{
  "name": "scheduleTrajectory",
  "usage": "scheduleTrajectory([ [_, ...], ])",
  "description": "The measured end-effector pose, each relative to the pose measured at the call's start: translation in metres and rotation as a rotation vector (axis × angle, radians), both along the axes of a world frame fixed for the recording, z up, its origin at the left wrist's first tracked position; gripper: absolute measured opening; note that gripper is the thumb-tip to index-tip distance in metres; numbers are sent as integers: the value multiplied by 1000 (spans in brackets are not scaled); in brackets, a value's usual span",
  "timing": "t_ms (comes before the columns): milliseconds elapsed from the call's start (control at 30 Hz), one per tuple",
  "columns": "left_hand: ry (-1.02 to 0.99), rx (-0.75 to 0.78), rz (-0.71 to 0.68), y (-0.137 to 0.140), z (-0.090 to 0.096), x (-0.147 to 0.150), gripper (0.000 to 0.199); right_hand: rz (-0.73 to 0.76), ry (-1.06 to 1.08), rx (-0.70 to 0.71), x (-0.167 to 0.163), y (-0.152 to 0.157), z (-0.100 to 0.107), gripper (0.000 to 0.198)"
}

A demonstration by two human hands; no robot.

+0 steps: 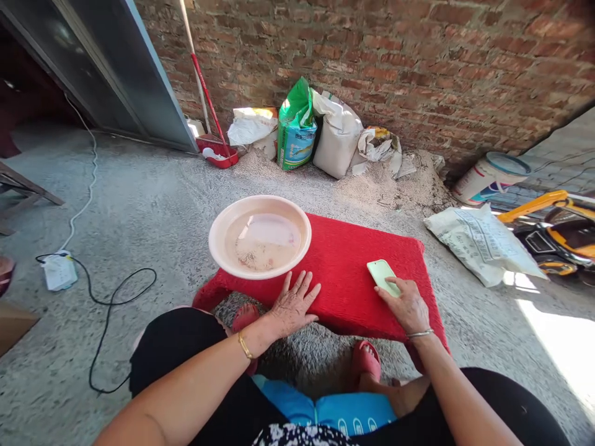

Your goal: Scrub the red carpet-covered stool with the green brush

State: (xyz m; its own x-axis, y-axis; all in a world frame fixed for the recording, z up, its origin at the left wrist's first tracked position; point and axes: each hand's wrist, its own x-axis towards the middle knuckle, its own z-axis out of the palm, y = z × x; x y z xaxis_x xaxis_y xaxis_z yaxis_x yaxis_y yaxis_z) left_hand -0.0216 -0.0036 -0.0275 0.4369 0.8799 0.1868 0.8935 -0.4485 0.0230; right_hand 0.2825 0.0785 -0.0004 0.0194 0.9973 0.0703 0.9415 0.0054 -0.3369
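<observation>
A red cloth-covered bench (344,272) stands before my knees. On its left end sits a pale pink basin (214,238) holding shallow, cloudy water with some dark bits at the bottom. My left hand (295,305) lies flat on the bench's near edge, fingers spread, just below the basin's rim and holding nothing. Toward the right end, my right hand (406,303) grips the near end of a light green phone (382,272), thumb on its left side and fingers over it. The phone's near end is hidden under that hand.
Along the brick wall stand a green-and-blue sack (297,142), a white sack (337,139) and a red dustpan (223,160). At right are a bucket (488,179), a flat white bag (481,241) and an orange-and-black machine (558,229). A black cable (109,310) runs across the floor at left.
</observation>
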Motion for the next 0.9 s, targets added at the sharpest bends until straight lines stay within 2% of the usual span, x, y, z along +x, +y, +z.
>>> scheduleTrajectory([
  [67,-16,94,-145,-7,5,5,53,0,48,2,-15,-6,3,45],
  [133,-38,194,-373,-17,12,13,36,44,105,14,-38,-14,4,45],
  [200,-65,256,-585,-26,21,21,28,76,157,26,-65,-20,6,47],
  [300,-111,299,-733,-32,31,27,22,44,236,12,-106,-20,8,50],
  [433,-189,366,-705,-27,39,25,19,6,334,-81,-151,-8,11,48],
  [500,-217,389,-676,-25,42,21,20,5,314,-134,-170,-4,13,44],
  [700,-281,442,-630,-27,51,9,19,47,-6,-245,-213,-10,22,44],
  [800,-289,439,-586,-28,55,5,17,30,-107,-262,-203,-13,26,44],
  [900,-270,423,-557,-30,58,3,15,-49,-162,-266,-163,-10,29,44],
])
